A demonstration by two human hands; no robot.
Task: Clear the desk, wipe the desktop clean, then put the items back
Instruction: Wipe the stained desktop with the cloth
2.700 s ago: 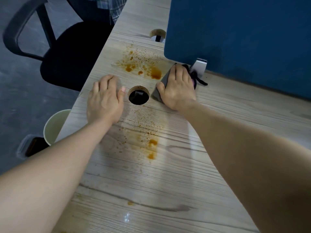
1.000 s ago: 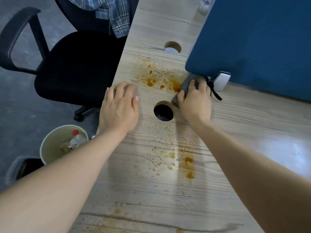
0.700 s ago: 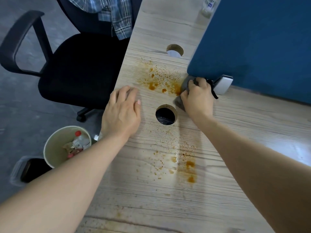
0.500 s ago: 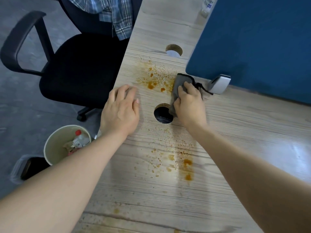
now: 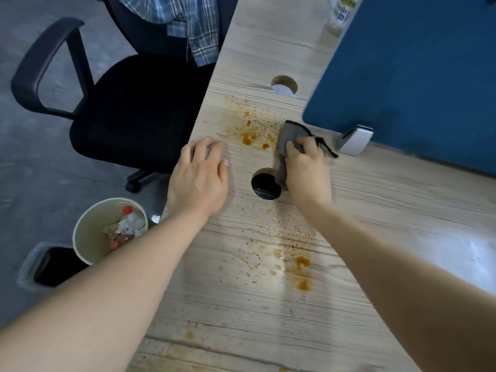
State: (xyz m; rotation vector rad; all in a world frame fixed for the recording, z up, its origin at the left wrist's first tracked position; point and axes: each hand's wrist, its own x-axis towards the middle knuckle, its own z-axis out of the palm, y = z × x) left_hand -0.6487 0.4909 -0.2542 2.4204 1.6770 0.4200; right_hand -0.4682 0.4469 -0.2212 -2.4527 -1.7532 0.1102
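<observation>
1. Right now our right hand (image 5: pixel 308 170) bears down on a gray cloth (image 5: pixel 291 135), fingers curled over its top, so the cloth is gripped and pressed against the desk (image 5: pixel 375 210).
2. That cloth lies just beyond the near cable hole (image 5: pixel 265 183), its far edge touching the upper patch of orange-brown stains (image 5: pixel 249 130); a dark cord trails from it toward the silver bracket (image 5: pixel 354 140) at the foot of the blue divider (image 5: pixel 416 76).
3. Our left hand (image 5: pixel 200 178) lies flat near the desk's left edge, fingers spread and relaxed, holding nothing, just left of the hole.
4. Nearer to us, a second patch of stains (image 5: pixel 300 267) spots the wood between our forearms, well apart from the cloth.
5. Farther off, a second hole (image 5: pixel 284 85) sits beside the divider, and a bottle (image 5: pixel 339 14) stands at the top edge of the view.
6. Off the desk, a black office chair (image 5: pixel 128 111) carries a plaid shirt (image 5: pixel 188 25), and a pale waste bin (image 5: pixel 88 232) with rubbish inside stands on the floor.
</observation>
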